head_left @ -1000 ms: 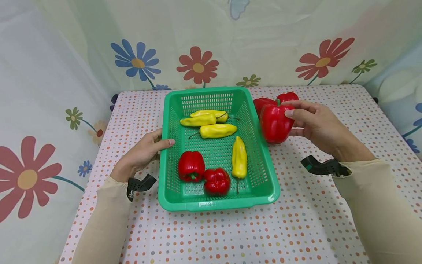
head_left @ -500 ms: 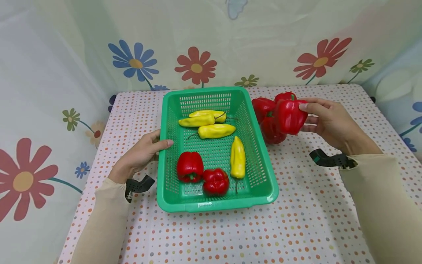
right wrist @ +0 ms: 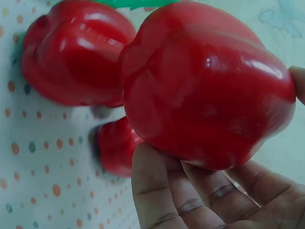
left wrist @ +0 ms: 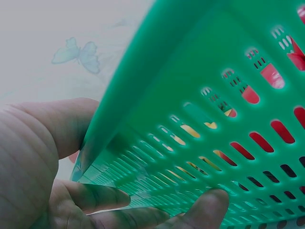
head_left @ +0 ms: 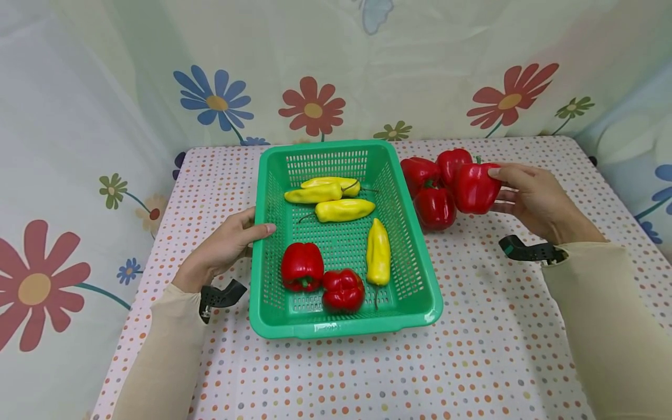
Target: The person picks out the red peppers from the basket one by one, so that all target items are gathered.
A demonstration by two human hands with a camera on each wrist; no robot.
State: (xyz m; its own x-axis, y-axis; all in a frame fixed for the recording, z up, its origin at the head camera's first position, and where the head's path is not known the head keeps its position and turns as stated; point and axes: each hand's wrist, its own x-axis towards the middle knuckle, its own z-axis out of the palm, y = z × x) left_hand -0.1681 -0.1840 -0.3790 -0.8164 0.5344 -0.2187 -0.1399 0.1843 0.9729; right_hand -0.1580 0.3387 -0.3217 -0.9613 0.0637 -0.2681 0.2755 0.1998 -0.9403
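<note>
My right hand (head_left: pixel 538 195) holds a red bell pepper (head_left: pixel 476 188) between thumb and fingers, to the right of the basket. In the right wrist view this bell pepper (right wrist: pixel 209 86) fills much of the picture, with fingers beneath it. My left hand (head_left: pixel 224 248) grips the left rim of a green plastic basket (head_left: pixel 346 328), thumb over the rim and fingers against the slotted outer wall (left wrist: pixel 157 119). Inside the basket lie two red bell peppers (head_left: pixel 303 265) near the front left and several yellow peppers (head_left: pixel 345 210).
Three other red bell peppers (head_left: pixel 434 207) sit close together on the table, against the basket's right side. A dotted cloth (head_left: pixel 336 379) covers the table. Behind it hangs a flowered curtain (head_left: pixel 409 70).
My right hand has moved to the right and slightly lower with the bell pepper, from beside the basket's rim to the right of the other three. The left hand stays at the rim.
</note>
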